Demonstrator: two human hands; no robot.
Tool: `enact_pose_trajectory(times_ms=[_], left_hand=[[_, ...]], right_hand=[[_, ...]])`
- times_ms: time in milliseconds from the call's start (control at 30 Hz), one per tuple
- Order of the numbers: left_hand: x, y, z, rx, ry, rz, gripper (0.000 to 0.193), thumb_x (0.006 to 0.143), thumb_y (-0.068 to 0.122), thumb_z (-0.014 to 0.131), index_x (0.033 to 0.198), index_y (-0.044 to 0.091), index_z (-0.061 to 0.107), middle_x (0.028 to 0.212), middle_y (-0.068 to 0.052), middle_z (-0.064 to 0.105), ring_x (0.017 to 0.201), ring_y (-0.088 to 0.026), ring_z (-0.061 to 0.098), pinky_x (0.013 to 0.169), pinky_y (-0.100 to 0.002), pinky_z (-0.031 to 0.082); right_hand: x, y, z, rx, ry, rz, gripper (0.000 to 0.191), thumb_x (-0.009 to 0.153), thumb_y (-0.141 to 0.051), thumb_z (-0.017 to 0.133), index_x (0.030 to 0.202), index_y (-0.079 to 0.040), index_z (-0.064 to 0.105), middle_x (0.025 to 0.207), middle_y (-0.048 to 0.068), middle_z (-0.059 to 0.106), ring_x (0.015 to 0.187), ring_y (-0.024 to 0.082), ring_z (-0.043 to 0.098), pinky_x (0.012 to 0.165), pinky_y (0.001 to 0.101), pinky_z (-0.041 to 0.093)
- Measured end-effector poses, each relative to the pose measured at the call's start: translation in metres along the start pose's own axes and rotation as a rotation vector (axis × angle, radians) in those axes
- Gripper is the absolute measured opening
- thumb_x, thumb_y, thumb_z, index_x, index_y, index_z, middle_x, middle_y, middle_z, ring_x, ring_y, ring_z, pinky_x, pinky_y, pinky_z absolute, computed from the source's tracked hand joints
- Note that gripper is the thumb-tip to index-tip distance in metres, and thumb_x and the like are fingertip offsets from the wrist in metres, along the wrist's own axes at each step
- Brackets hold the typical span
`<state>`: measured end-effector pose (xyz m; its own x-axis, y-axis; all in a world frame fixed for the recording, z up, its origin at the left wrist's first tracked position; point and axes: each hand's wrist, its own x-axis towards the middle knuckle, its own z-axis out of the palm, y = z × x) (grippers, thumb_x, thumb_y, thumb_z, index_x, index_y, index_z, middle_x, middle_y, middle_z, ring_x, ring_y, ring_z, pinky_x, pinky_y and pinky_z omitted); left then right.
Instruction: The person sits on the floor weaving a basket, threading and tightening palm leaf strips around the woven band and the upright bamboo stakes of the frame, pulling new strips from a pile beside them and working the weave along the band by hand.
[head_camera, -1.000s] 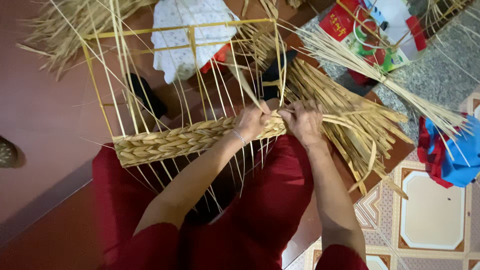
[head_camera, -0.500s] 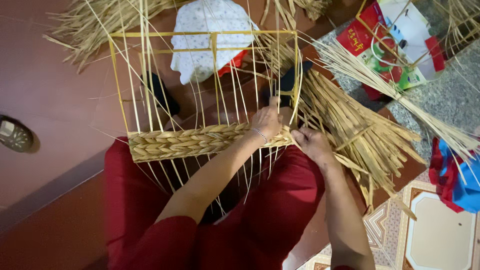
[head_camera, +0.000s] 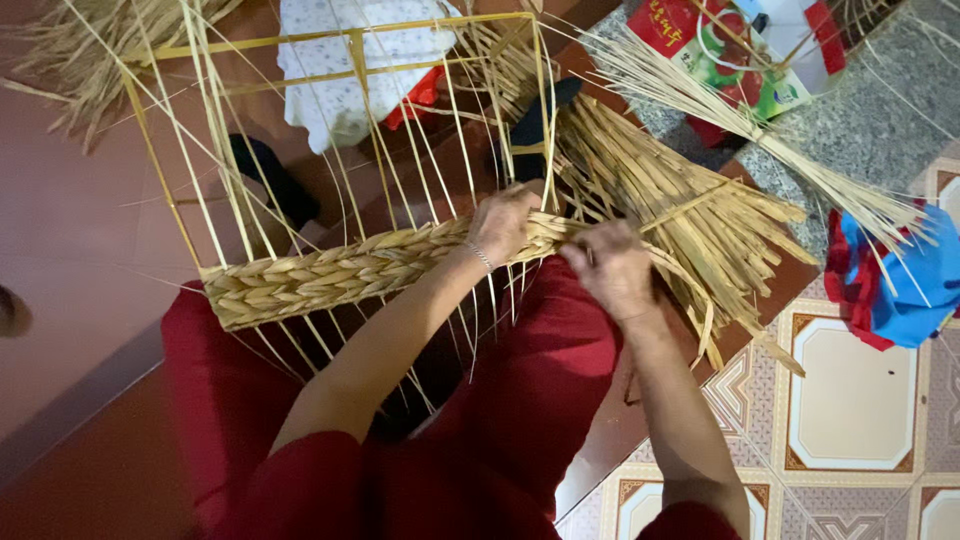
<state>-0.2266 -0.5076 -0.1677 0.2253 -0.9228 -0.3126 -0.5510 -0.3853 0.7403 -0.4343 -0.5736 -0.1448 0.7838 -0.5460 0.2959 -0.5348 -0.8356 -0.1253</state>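
My left hand is closed over the right end of the braided straw band, which runs across the yellow frame resting on my lap. My right hand pinches loose straw strands just beside that end, fingers curled shut on them. A blue and red cloth lies on the tiled floor.

Dim warm indoor light, soft shadows (darkest under the frame); slight motion blur, edges stretched by wide lens, no glare.
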Motion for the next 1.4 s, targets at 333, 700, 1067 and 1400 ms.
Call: enact_pose_trajectory(times_ms=[333, 700, 1067, 1400], left_hand=[[-0.019, 0.008, -0.019, -0.023, -0.055, 0.042, 0.02, 0.098, 0.012, 0.061, 0.117, 0.019, 0.063, 0.102, -0.008, 0.067, 0.09, -0.022, 0.064, 0.075, -0.035, 0.055], [-0.005, 0.009, 0.011, 0.358, 0.087, 0.277, 0.046, 0.084, 0.006, 0.062, 0.128, 0.017, 0.058, 0.114, -0.014, 0.064, 0.103, -0.032, 0.064, 0.071, -0.035, 0.061], [-0.012, 0.026, -0.022, 0.167, 0.044, 0.135, 0.025, 0.088, 0.004, 0.063, 0.111, 0.006, 0.053, 0.08, -0.011, 0.063, 0.067, -0.019, 0.063, 0.065, -0.03, 0.056], [-0.006, 0.004, -0.026, -0.223, -0.043, -0.088, 0.023, 0.099, 0.02, 0.059, 0.12, 0.017, 0.051, 0.088, -0.005, 0.059, 0.065, -0.012, 0.055, 0.054, -0.024, 0.051]], right_hand=[[0.012, 0.01, -0.035, 0.111, -0.493, 0.249, 0.046, 0.094, -0.058, 0.07, 0.091, -0.012, 0.074, 0.072, 0.007, 0.071, 0.06, 0.018, 0.063, 0.066, 0.0334, 0.055], [0.035, 0.001, -0.09, -0.106, -0.106, 0.239, 0.034, 0.089, -0.049, 0.078, 0.099, -0.017, 0.079, 0.074, 0.002, 0.073, 0.058, 0.016, 0.056, 0.103, 0.0501, 0.044], [0.009, 0.069, -0.076, -0.126, -0.55, 0.584, 0.029, 0.086, -0.047, 0.081, 0.106, -0.025, 0.081, 0.094, 0.009, 0.077, 0.09, 0.027, 0.07, 0.104, 0.06, 0.039], [0.046, 0.043, -0.118, -0.375, 0.868, 0.362, 0.07, 0.089, -0.033, 0.092, 0.145, -0.009, 0.057, 0.148, 0.022, 0.046, 0.142, 0.037, 0.037, 0.115, 0.0477, 0.046]])
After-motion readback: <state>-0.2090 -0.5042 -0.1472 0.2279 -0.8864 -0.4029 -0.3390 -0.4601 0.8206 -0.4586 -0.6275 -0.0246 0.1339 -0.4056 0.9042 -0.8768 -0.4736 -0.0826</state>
